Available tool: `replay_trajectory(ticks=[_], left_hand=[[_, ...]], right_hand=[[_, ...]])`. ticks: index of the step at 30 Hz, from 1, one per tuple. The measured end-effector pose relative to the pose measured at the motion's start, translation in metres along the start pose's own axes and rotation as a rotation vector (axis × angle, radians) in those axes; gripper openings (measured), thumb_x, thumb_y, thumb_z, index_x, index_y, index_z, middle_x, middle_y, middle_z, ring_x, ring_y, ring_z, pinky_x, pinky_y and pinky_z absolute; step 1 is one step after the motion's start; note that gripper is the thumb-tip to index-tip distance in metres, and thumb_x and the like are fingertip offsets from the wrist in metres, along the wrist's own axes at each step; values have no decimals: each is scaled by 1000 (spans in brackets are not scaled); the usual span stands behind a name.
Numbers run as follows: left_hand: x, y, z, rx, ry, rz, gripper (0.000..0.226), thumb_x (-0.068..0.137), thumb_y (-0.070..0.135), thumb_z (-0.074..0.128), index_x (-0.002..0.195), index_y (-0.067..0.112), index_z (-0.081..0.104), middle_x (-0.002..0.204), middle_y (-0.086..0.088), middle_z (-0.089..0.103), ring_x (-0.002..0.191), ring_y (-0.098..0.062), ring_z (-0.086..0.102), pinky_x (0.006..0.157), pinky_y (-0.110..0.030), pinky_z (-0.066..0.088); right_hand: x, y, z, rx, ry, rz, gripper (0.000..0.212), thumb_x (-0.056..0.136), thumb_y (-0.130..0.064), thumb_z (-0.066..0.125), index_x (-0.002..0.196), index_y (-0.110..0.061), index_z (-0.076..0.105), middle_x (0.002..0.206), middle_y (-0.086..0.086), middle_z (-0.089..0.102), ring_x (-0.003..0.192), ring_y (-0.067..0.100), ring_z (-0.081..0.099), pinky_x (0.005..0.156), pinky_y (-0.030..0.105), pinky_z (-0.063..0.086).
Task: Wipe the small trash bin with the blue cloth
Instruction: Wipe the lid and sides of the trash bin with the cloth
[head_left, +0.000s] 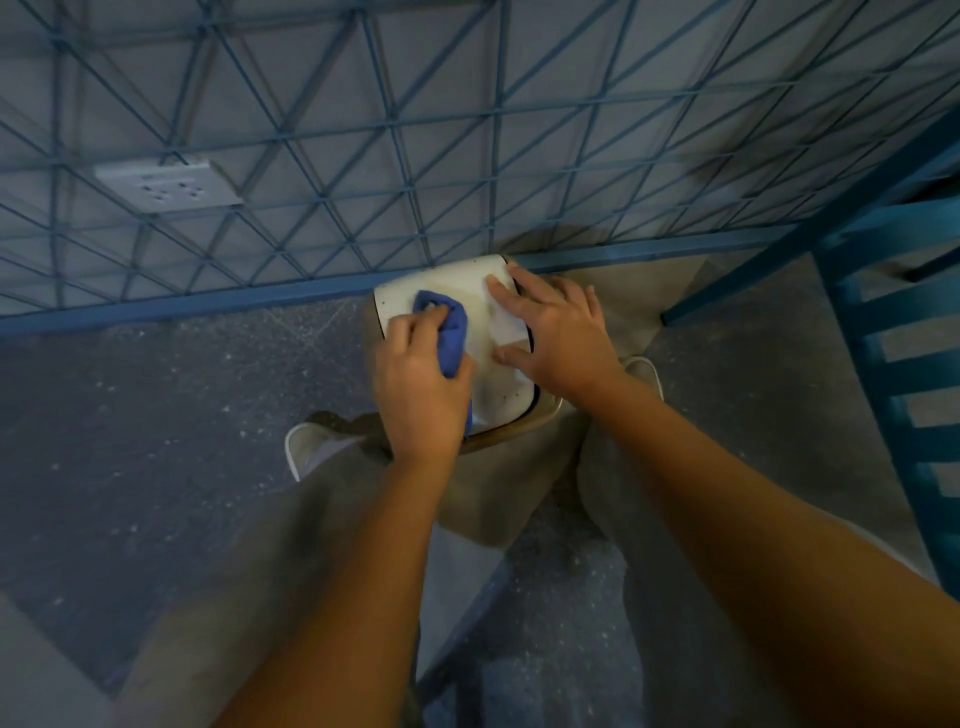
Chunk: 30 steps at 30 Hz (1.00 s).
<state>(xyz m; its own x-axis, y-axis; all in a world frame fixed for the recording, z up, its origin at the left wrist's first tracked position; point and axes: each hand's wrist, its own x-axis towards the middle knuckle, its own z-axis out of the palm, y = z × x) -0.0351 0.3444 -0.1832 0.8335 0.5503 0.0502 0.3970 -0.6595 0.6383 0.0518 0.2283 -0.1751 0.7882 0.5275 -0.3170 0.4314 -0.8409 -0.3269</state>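
Note:
The small trash bin (462, 283) stands on the floor against the wall, seen from above; its lid is white with a brownish rim. My left hand (418, 387) is closed around a bunched blue cloth (451, 327) and presses it on the left part of the lid. On the lid's right side rests my right hand (558, 335), flat with fingers spread, holding the bin steady. Both hands hide most of the lid's near half.
A wall with a blue wire grid (363, 156) rises just behind the bin, with a white socket plate (166, 184) at the left. A blue slatted frame (904, 338) stands at the right. My legs and white shoes (306, 447) flank the bin on the speckled floor.

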Motion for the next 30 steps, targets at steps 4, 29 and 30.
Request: replay_trajectory(ticks=[4,29,30], left_hand=[[-13,-1,6,63,-134,165,46,71,10,71,116,6,60,107,-16,55,94,-32,55,77,-40,51],[-28,-11,0,38,74,-122,39,73,9,70,110,4,60,107,-17,53,94,-30,57,82,-32,47],[-36,-11,4,49,47,-99,41,71,8,70,111,4,60,106,-18,54,93,-31,58,80,-35,49]], right_hand=[[1,-1,0,-18,4,-7,72,86,-42,57,146,-36,18,158,-10,12,141,35,18,116,56,9],[3,2,3,-40,15,1,76,84,-46,59,146,-39,15,157,-12,13,140,34,20,115,60,6],[3,2,3,-41,16,3,76,84,-46,59,146,-40,15,157,-12,13,140,33,20,115,60,6]])
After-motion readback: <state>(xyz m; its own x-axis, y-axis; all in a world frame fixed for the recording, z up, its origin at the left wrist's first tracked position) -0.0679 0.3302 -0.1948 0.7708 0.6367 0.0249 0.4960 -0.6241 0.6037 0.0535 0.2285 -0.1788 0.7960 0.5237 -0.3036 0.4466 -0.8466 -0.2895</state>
